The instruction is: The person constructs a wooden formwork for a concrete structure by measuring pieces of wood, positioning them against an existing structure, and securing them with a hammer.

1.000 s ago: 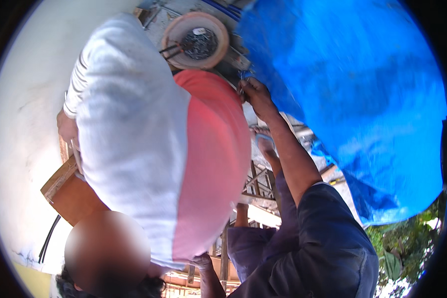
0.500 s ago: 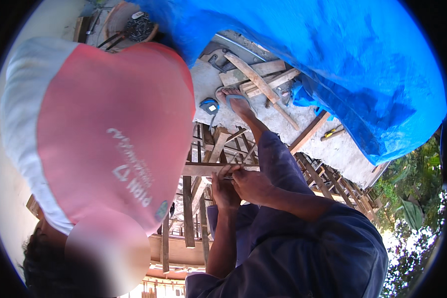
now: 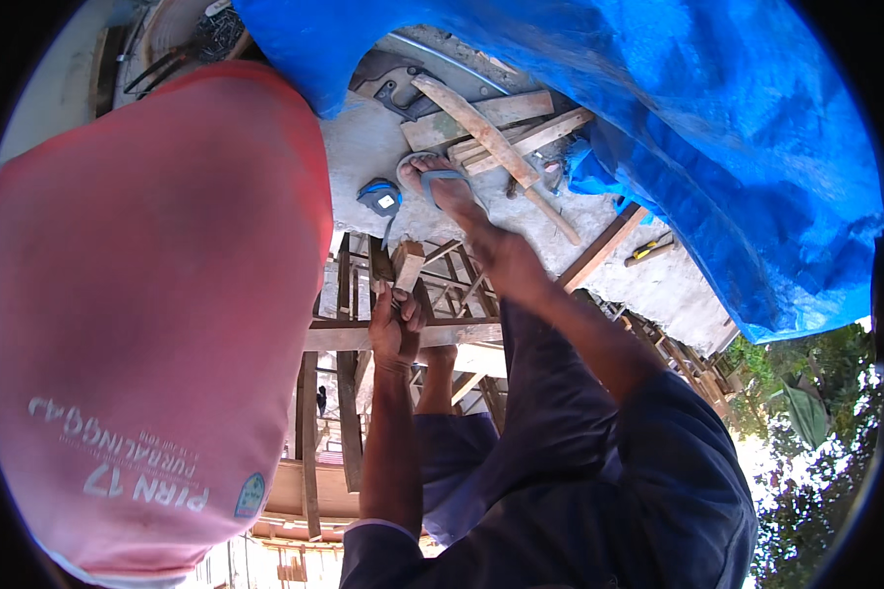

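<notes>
Right grip (image 3: 507, 263) has parted from left grip (image 3: 398, 329) since half a second ago, now at its 2 o'clock, across leg (image 3: 540, 393); blurred, so we cannot tell if fingers are apart or together. Left grip: fingers curled; clamped on anything, we cannot tell. Block (image 3: 408, 263) just beside it at 12 o'clock; beam (image 3: 339, 339) runs behind. Tape measure (image 3: 380, 197) lies beyond block, near foot (image 3: 444, 187). Co-worker's pink shirt (image 3: 157, 294) at 9 o'clock.

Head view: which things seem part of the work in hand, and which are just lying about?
Probably in the work:
wooden post, just beyond the left hand
crosswise wooden bar, behind the left wrist

Probably just lying about:
tape measure
loose boards
yellow-marked tool
</notes>
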{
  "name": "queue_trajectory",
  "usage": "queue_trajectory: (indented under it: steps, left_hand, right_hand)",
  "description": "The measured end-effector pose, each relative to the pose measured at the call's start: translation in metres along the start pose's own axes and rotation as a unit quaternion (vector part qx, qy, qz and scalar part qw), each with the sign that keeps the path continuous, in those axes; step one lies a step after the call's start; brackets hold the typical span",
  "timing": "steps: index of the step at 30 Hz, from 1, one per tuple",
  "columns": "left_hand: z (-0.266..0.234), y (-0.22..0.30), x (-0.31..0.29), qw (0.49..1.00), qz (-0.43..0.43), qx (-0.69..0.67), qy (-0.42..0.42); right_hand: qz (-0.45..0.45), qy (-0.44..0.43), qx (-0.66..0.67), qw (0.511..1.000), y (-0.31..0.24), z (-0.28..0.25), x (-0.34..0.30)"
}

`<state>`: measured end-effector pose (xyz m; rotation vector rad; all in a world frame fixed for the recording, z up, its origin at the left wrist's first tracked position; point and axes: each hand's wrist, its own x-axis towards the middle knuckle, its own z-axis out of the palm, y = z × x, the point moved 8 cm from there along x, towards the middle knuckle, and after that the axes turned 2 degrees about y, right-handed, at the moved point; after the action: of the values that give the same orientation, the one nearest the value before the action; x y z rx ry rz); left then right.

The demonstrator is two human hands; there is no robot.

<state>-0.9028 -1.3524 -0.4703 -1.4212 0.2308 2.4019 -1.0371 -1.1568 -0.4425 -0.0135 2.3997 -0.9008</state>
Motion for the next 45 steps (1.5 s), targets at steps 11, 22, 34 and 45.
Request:
queue_trajectory:
  steps: [11, 22, 34, 45]
  left_hand:
    - [-0.092, -0.041, -0.021, 0.947, -0.079, 0.268, 0.161]
    - [-0.054, -0.077, -0.019, 0.939, -0.095, 0.321, 0.081]
    - [-0.012, -0.072, -0.002, 0.907, -0.008, 0.418, 0.056]
    - [0.032, -0.066, 0.017, 0.91, 0.012, 0.412, 0.047]
  right_hand:
    - [0.042, -0.048, -0.407, 0.911, 0.193, -0.018, 0.236]
    - [0.066, -0.086, -0.337, 0.935, 0.188, -0.048, 0.215]
    - [0.292, -0.04, 0.078, 0.952, 0.165, -0.074, 0.088]
    - [0.407, -0.099, 0.458, 0.784, 0.074, 0.033, -0.019]
